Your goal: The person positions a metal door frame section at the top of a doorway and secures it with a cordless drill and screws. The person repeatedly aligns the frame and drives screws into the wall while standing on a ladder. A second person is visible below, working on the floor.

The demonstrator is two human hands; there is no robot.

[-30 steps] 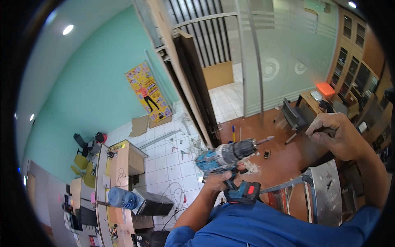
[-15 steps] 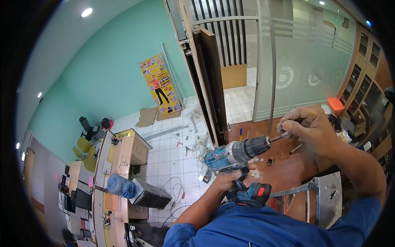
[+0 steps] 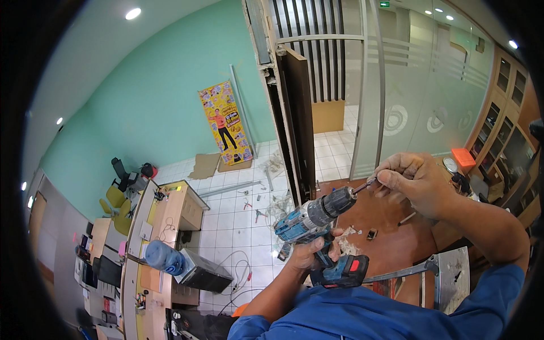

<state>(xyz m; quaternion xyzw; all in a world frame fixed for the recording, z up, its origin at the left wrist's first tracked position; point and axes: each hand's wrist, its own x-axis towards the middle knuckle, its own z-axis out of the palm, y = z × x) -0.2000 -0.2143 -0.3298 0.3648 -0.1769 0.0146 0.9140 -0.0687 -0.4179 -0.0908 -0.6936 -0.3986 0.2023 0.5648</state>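
My left hand (image 3: 306,255) is wrapped round the handle of a blue and grey cordless drill (image 3: 303,224), whose black chuck (image 3: 339,201) points up and to the right. Below the handle sits its black battery (image 3: 340,273) with a red patch. A thin bit (image 3: 361,188) sticks out of the chuck. At its tip, the dusty thumb and fingers of my right hand (image 3: 416,182) are pinched together round something small and greyish, too hidden to name.
A stepladder's worn metal top (image 3: 452,280) stands close at my right. Ahead is a dark door panel (image 3: 298,119) in a broken wall edge, beside a frosted glass partition (image 3: 422,96). Debris (image 3: 277,207) litters the white tiles. A desk (image 3: 170,215) and a blue water bottle (image 3: 164,258) are at left.
The view has shifted slightly. The drill and both hands now appear a little farther left in it, and the right fingers remain pinched at the bit's tip.
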